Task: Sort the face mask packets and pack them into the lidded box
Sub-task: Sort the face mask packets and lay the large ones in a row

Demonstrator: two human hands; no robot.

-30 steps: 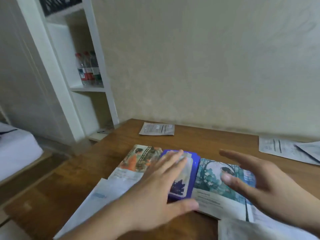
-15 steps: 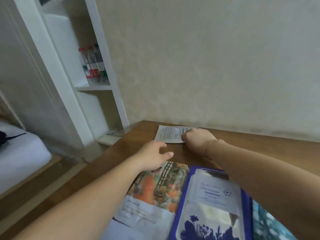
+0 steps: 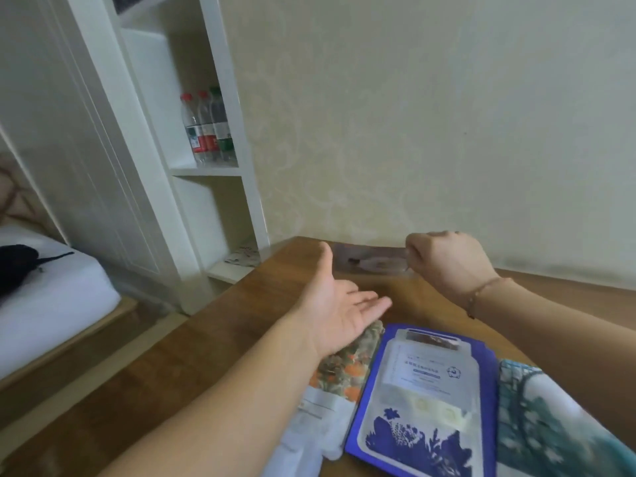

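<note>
Brown wooden surface (image 3: 241, 325), seen from above and behind the hands. Upon it, nearest the camera, lie three flat packets side by side: an orange-and-green floral face mask packet (image 3: 347, 366), a blue-bordered face mask packet with a white panel (image 3: 423, 394), and a teal-and-white face mask packet (image 3: 537, 418), their long axes running roughly away from the viewer. The right hand (image 3: 447, 259) is the grip: its fingers are curled, pinching the right end of a thin grey translucent face mask packet (image 3: 368, 261). This packet extends leftward from the grip, long axis across the view, apparently raised off the surface near the wall; blur obscures its print. The left hand (image 3: 337, 304), palm up with fingers spread and holding nothing, lies below and left of the grip, nearer the packet's free end. The lidded box is not in view.
</note>
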